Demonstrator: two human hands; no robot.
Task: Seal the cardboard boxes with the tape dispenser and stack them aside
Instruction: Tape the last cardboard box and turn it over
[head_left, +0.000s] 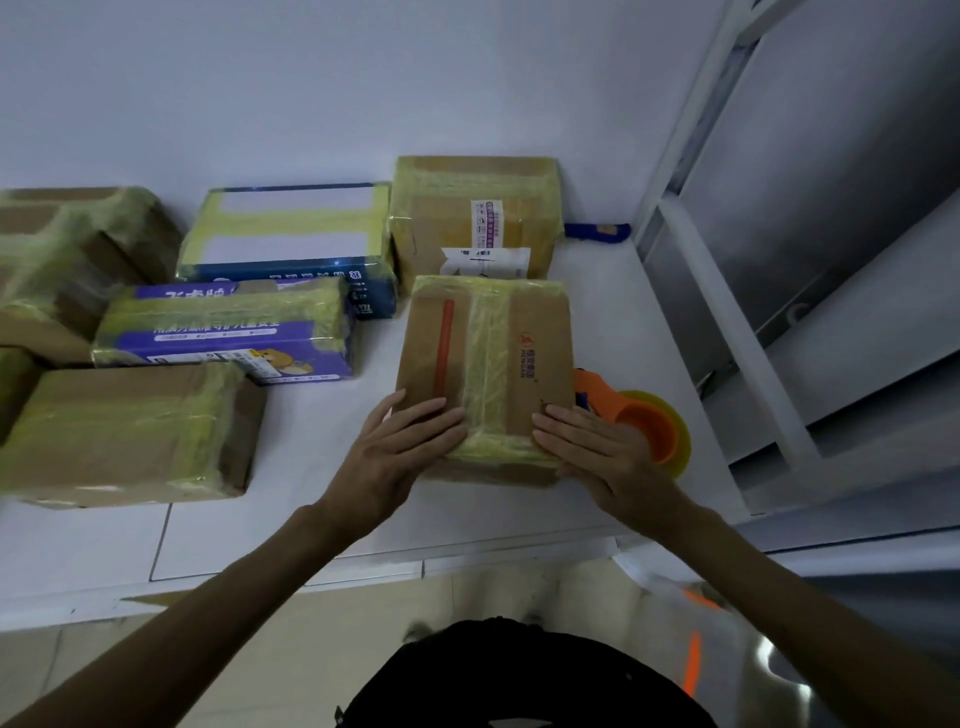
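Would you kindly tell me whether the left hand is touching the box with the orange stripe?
Touching. The head view shows the left hand lying flat on the near top of the box.

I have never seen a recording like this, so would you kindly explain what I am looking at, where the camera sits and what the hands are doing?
There is no machine here. One camera worn on the person's head looks forward and down at their two bare hands. The left hand and the right hand lie flat, fingers straight, on the near end of a brown box that already carries yellowish tape. Neither hand holds anything. The orange tape dispenser lies on the white table just right of that box, partly behind the right hand. Several more taped boxes lie farther back and to the left, among them a purple box.
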